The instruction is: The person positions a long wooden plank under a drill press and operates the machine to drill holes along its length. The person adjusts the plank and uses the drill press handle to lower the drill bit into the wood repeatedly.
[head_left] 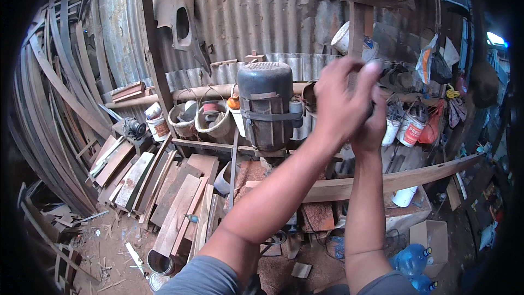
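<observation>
Both my arms reach up and forward. My left hand (pixel 342 98) and my right hand (pixel 374 119) are pressed together, blurred by motion, in front of a wooden post (pixel 357 28). A small dark thing shows between them, too blurred to name, and I cannot tell which hand has it. Left of the hands stands a dark electric motor (pixel 266 106) with a strap around its body, mounted upright over a dusty machine. Behind my forearms a long wooden plank (pixel 409 180) lies across the machine's bench, where reddish sawdust (pixel 251 172) is spread.
Stacked wooden boards (pixel 180 213) lean at the left, with long curved strips (pixel 61 90) beyond. Buckets (pixel 213 121) hang from a bamboo pole (pixel 192 92) along the corrugated metal wall (pixel 254 16). Blue plastic bottles (pixel 411 258) and a cardboard box (pixel 430 237) stand at lower right.
</observation>
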